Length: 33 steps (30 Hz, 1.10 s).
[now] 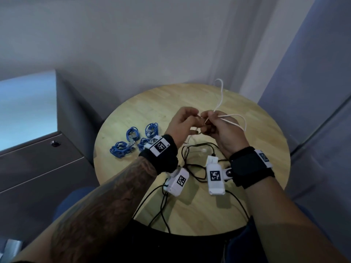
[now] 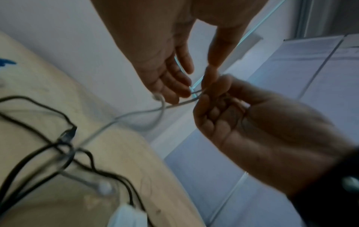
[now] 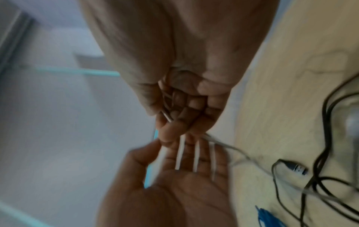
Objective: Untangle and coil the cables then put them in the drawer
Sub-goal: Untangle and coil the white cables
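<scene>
1. I see the white cable (image 1: 221, 103), thin and smooth, held up above the round wooden table (image 1: 152, 103). It makes one tall narrow loop going far and a flatter loop going to the right.
2. My right hand (image 1: 222, 130) is closed around several strands of this cable; in the right wrist view the strands pass under its curled fingers (image 3: 194, 102).
3. My left hand (image 1: 182, 123) meets the right one and pinches the cable with the thumb and fingertips; the other fingers are relaxed.
4. One end of the white cable hangs down between the hands to the table, where its round white plug (image 2: 104, 186) lies.
5. A black cable (image 1: 197, 168) lies in loose tangled loops on the near part of the table, with a dark USB plug (image 3: 297, 166) at one end.
6. Four blue cables (image 1: 133, 138), already coiled in small bundles, lie together on the left of the table.
7. A grey drawer cabinet (image 1: 38, 162) stands left of the table; its drawers look closed.
</scene>
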Available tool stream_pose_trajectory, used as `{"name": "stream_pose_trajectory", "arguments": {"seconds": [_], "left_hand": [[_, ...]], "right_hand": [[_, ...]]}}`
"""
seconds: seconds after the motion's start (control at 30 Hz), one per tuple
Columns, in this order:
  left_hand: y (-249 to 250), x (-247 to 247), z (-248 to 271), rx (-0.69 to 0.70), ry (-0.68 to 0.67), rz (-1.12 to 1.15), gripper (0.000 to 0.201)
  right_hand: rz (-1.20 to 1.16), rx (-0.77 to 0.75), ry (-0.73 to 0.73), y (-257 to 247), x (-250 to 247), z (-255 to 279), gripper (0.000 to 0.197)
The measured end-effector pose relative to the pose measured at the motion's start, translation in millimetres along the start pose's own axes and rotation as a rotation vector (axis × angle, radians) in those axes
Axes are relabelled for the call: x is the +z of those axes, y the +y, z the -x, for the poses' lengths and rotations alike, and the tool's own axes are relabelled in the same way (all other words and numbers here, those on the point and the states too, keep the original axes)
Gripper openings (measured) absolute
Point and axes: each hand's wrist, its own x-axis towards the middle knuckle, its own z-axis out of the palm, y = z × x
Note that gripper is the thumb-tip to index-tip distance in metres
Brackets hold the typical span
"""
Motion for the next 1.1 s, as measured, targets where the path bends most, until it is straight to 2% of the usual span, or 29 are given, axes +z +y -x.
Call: {"name": "stream_pose_trajectory", "arguments": {"seconds": [0.13,0.2,0.27,0.33,0.37,0.43,0.53,0.57,0.63,0.67,0.73,0.8,0.83,0.9,0.97,1.03,1.1], "left_hand": [[-22,5,15,0.069,0.103,-0.051,0.043],[-31,5,18,-0.002,0.116,0.011,0.049],[-43,0,20,-0.095,0.014,-0.058,0.044],[-58,-9,22,-0.119,-0.087,-0.234,0.026],[-63,-14,22,-0.124,-0.096,-0.25,0.02],[-70,-26,22,-0.155,-0.057,-0.229,0.018],[-63,-42,25,-0.226,-0.049,-0.121,0.018],[-58,-47,28,-0.259,-0.073,-0.032,0.018],[-45,-54,30,-0.319,-0.117,0.101,0.02],[-39,-57,29,-0.331,-0.126,0.116,0.022],[-33,-62,24,-0.323,-0.106,0.088,0.026],[-31,-64,21,-0.289,-0.082,0.018,0.028],[-30,-64,21,-0.272,-0.08,-0.028,0.029],[-31,-64,20,-0.242,-0.085,-0.099,0.029],[-35,-64,19,-0.22,-0.081,-0.131,0.03],[-40,-63,19,-0.204,-0.066,-0.147,0.03],[-42,-63,20,-0.203,-0.083,-0.107,0.03]], "right_hand": [[-0.171,-0.006,-0.012,2,-1,-5,0.027],[-0.371,0.035,-0.046,-2,-3,-11,0.026],[-0.526,0.044,-0.072,-9,-6,-14,0.024],[-0.59,0.02,-0.049,-12,-15,-18,0.022],[-0.585,0.004,-0.022,-13,-20,-20,0.021],[-0.478,-0.018,0.072,-14,-31,-20,0.022],[-0.045,0.054,0.189,-13,-42,-9,0.023],[0.144,0.127,0.179,-12,-44,-3,0.024],[0.487,0.284,0.148,-11,-45,7,0.046],[0.635,0.345,0.118,-12,-44,11,0.055],[0.884,0.442,0.011,-19,-38,17,0.053],[1.064,0.485,-0.075,-25,-31,21,0.059],[1.141,0.467,-0.086,-26,-26,22,0.062],[1.225,0.394,-0.089,-25,-19,20,0.053],[1.234,0.266,-0.093,-25,-17,20,0.031],[1.16,0.061,-0.011,-24,-20,21,0.007],[1.086,-0.14,0.005,-15,-18,21,0.022]]}}
